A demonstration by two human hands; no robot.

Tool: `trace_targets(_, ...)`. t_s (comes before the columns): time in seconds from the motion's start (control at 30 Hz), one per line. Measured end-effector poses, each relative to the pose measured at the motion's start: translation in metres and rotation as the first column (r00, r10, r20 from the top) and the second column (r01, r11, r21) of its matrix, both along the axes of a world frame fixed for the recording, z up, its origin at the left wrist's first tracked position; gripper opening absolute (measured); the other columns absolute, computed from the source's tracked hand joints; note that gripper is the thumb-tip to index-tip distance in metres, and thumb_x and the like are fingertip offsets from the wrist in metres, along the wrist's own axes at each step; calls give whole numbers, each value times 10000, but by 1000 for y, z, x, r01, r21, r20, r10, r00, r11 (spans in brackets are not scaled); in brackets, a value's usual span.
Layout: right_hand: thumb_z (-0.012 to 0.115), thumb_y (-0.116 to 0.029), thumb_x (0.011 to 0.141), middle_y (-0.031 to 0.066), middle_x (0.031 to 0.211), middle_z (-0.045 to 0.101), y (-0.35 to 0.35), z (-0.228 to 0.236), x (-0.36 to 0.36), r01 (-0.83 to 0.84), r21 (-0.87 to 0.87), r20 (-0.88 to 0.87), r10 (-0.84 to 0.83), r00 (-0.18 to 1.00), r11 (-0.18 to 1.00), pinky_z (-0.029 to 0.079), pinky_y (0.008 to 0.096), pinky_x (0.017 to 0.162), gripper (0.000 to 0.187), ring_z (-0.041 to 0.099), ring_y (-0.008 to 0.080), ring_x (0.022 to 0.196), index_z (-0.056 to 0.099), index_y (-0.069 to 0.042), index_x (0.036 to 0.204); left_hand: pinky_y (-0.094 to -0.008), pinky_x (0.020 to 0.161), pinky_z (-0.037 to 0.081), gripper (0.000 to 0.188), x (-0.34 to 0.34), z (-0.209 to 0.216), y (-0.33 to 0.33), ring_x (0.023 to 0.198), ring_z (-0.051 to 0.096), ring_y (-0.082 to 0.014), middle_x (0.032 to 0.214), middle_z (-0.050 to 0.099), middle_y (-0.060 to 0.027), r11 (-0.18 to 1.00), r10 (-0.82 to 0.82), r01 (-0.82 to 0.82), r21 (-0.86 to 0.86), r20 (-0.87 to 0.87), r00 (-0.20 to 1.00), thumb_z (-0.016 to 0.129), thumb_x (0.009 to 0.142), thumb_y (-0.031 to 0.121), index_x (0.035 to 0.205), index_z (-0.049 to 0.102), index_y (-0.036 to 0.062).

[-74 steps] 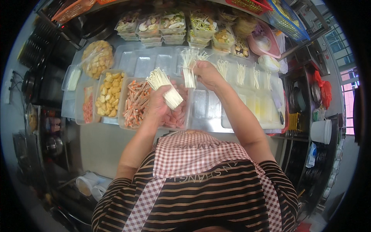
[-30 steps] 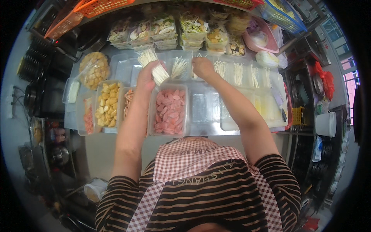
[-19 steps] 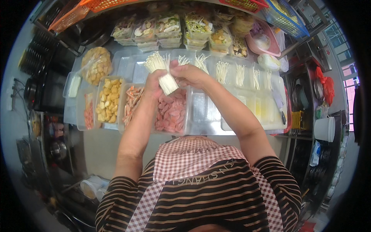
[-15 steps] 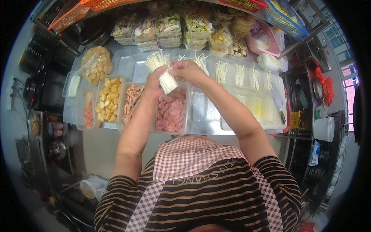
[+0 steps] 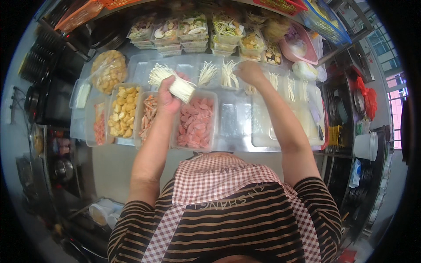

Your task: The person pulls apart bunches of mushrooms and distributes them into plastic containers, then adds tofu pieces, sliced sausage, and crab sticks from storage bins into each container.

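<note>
Checked fabric fills the lower frame: an apron [image 5: 219,179] worn over a striped top. Both forearms reach up from it to the steel counter [image 5: 245,143].

Nearest on the counter, four clear tubs stand in a row: pink sausage slices [image 5: 195,122], orange-white sticks [image 5: 148,116], yellow puffs [image 5: 123,111], and a small reddish tub [image 5: 100,127] at the left end.

Left hand [image 5: 165,94] is clenched around a bundle of enoki mushrooms [image 5: 169,81], cut base toward the sausage tub, caps fanning up and left. The bundle is held in the air over the tubs' far edge.

Right hand [image 5: 250,72] reaches farther out, fingers curled at a small tuft on the white trays [image 5: 280,109] (grip hidden from this angle; cannot tell whether it holds strands or only presses them).

Count of enoki tufts laid out: about six visible, from one [image 5: 206,72] beside the bundle rightward; the outer ones blur.

Beyond: a bag of fried balls [image 5: 108,70] and stacked packs of vegetables [image 5: 193,27] along the back.

Risk, as a judgement: the bundle is pinched near its base, so loose strands could shed into the sausage tub below; the outstretched right forearm could sweep laid tufts askew.
</note>
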State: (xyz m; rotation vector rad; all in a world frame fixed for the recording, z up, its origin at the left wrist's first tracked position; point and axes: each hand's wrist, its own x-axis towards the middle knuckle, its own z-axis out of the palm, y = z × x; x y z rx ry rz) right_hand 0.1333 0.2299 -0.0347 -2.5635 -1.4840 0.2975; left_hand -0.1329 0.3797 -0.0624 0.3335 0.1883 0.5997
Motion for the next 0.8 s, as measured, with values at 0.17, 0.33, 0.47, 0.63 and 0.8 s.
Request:
trace_targets(0.17, 651, -446, 815, 63, 837, 668, 21, 60, -115, 9, -7, -790, -11, 614, 1000, 457, 279, 567, 437, 575, 135, 688, 703, -37, 961, -401, 810, 507, 323, 7, 17, -10, 867, 619, -261, 932, 617, -131, 988, -52, 85, 129, -240, 969, 632, 775, 132, 1042, 536, -22)
trace_targets(0.33, 720, -277, 795, 48, 773, 649, 35, 19, -126, 133, 294, -746, 141, 651, 946, 466, 287, 539, 290, 563, 116, 620, 691, -30, 945, -344, 668, 534, 233, 17, 23, -20, 800, 635, -211, 897, 624, -111, 964, 3, 110, 241, -422, 906, 646, 801, 87, 995, 577, -23)
trace_targets(0.47, 704, -234, 814, 44, 693, 619, 36, 18, -117, 381, 289, -890, 99, 446, 878, 487, 272, 553, 248, 568, 116, 578, 658, 9, 837, -335, 657, 533, 244, 16, 15, -23, 787, 636, -198, 893, 627, -97, 960, 149, -48, 277, -354, 923, 673, 800, 66, 1006, 576, -22)
trace_targets(0.63, 687, -209, 833, 40, 658, 602, 37, 33, -111, 251, 218, -905, 100, 413, 943, 481, 246, 526, 232, 572, 112, 554, 623, -4, 746, -332, 669, 540, 247, 10, 21, -19, 795, 641, -200, 915, 630, -107, 974, 113, -48, 220, -295, 949, 685, 787, 43, 1001, 580, -21)
trace_targets(0.8, 686, -202, 838, 26, 639, 590, 41, 41, -121, 63, 243, -760, 150, 632, 968, 472, 256, 501, 200, 566, 112, 543, 619, -37, 748, -351, 778, 530, 273, 9, 14, -14, 852, 630, -212, 991, 609, -99, 918, 141, 26, 396, -387, 911, 655, 809, 31, 1058, 551, -14)
